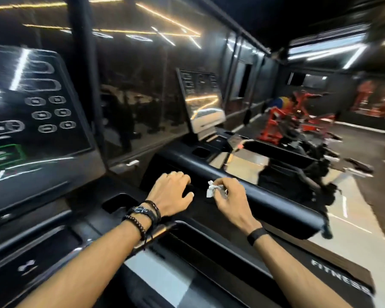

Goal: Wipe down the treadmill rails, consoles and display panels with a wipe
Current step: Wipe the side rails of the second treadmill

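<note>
The treadmill rail (253, 187), a thick black padded bar, runs with its long axis from the console at centre down and to the right, ending in a blunt tip near the right arm. The right hand (231, 201) sits on its near side, fingers curled in a tight grip round a crumpled white wipe (212, 188), which pokes out on the thumb side and touches the rail or lies just beside it (blur makes the contact hard to judge). The left hand (172, 194) rests on the black console (125, 203) at the base of the rail, fingers bent over the edge; its grip holds nothing that shows, and the fingertips are partly lost in shadow. Dark bracelets (142, 215) circle the left wrist, a black band (256, 235) the right.

The display panel (31, 112) is cut off by the left edge, its buttons smeared. A second display (203, 103) stands further back; red gym machines (282, 121) beyond are blurred.
</note>
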{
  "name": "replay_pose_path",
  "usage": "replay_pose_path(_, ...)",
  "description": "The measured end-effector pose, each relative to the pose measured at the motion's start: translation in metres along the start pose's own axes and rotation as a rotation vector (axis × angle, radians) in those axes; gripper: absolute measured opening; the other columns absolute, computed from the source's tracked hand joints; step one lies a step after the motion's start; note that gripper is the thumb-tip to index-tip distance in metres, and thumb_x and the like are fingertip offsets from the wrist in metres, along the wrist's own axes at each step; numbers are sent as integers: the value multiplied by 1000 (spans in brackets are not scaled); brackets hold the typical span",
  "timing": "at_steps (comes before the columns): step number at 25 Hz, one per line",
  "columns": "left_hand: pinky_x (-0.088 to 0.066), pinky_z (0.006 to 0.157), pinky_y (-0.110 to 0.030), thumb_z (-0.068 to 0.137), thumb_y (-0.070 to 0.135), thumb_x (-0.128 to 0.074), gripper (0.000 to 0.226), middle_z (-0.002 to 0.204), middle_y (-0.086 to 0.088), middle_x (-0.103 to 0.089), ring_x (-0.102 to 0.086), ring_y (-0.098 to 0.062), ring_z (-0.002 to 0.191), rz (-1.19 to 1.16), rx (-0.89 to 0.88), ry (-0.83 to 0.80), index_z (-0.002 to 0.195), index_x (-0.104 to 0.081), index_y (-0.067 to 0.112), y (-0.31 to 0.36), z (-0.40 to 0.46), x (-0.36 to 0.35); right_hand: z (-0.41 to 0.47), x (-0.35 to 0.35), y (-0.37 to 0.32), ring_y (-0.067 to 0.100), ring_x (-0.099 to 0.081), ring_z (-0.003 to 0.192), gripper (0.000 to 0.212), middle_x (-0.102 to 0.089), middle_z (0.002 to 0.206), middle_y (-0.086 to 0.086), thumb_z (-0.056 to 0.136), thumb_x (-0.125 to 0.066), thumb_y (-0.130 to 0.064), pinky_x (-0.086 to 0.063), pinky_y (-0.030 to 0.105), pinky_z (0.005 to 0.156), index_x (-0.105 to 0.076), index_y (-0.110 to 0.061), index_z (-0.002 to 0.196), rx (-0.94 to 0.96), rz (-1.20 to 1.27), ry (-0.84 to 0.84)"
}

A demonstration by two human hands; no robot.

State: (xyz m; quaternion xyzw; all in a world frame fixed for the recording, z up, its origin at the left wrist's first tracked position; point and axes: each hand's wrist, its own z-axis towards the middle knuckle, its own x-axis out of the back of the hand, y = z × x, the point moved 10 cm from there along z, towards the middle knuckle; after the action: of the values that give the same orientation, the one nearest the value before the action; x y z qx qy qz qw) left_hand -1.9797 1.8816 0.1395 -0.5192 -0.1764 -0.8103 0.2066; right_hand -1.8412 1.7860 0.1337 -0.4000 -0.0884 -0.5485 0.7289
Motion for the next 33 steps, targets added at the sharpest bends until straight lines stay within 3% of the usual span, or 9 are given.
replay_pose_path(3,-37,100,-38,93,51,-52,46,123,2,-59,-54,-20,118,-18,-166,-60,128,-56,22,99,27,-40,-37,73,52,4,-46,82,24,-57,86,-17,84,-52,-31,-39,30,76,-67,-15,93,-71,-82,25)
replay_pose_path(10,-36,102,-36,96,47,-52,51,137,-2,-56,-50,-22,128,-194,-426,-138,139,-49,19,312,67,-105,-146,260,161,18,-57,80,13,-65,85,-3,81,-63,-16,-46,36,74,-69,-13,92,-317,-311,117)
replay_pose_path(17,-39,96,-39,93,49,-47,50,126,-5,-60,-55,-27,117,-249,-683,-221,130,-51,17,464,96,-145,-207,360,217,18,-58,84,11,-68,89,-2,82,-63,-16,-49,38,75,-69,-13,91,-480,-402,225)
replay_pose_path(20,-38,99,-40,91,49,-47,53,129,-6,-58,-53,-28,121,-267,-716,-245,133,-50,16,498,122,-165,-211,381,245,11,-56,81,10,-64,87,-12,81,-63,-15,-47,32,75,-70,-14,88,-526,-419,245)
replay_pose_path(23,-37,103,-40,85,53,-37,65,136,-6,-55,-51,-28,125,-285,-726,-271,137,-47,16,522,161,-188,-201,398,283,14,-57,84,14,-66,89,-7,81,-62,-19,-42,24,77,-70,-16,93,-565,-453,230)
replay_pose_path(27,-35,104,-40,94,47,-51,54,138,-4,-53,-49,-26,127,-366,-663,-261,139,-46,17,534,207,-210,-180,417,328,12,-55,83,13,-66,89,-7,82,-62,-16,-40,17,76,-69,-15,93,-599,-453,222)
replay_pose_path(30,-36,102,-39,94,46,-53,53,135,-2,-54,-49,-24,125,-372,-613,-278,137,-47,17,530,229,-236,-170,407,363,6,-54,83,15,-64,89,-12,82,-61,-20,-37,9,76,-70,-17,93,-622,-421,205)
replay_pose_path(33,-38,100,-40,91,50,-49,55,129,-1,-54,-50,-23,120,-347,-533,-306,136,-48,18,516,245,-272,-167,380,406,8,-55,88,14,-67,95,-6,86,-63,-20,-40,13,77,-71,-17,98,-635,-359,112)
